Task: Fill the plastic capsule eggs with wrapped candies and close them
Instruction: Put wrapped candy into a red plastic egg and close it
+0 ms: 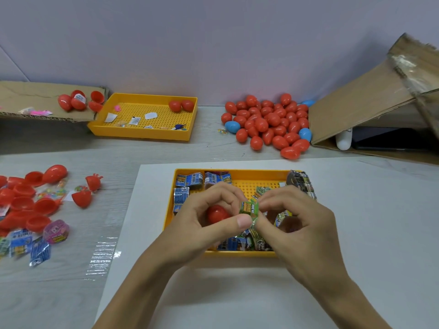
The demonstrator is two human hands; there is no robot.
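Left hand (209,217) curls round a red egg (217,213), thumb pinching a green candy (249,208) at its edge. Right hand (294,217) pinches the same candy from the other side, fingers bent. Both hover over the near tray (259,175), yellow, with blue and green wrapped candies (190,180) along its walls. Tray sits on a white sheet (356,233) on the bench (107,148). Open red halves (26,198) lie far left; closed eggs (268,122) heaped at back right, beside a box (356,110). A second tray (142,134) stands back left.
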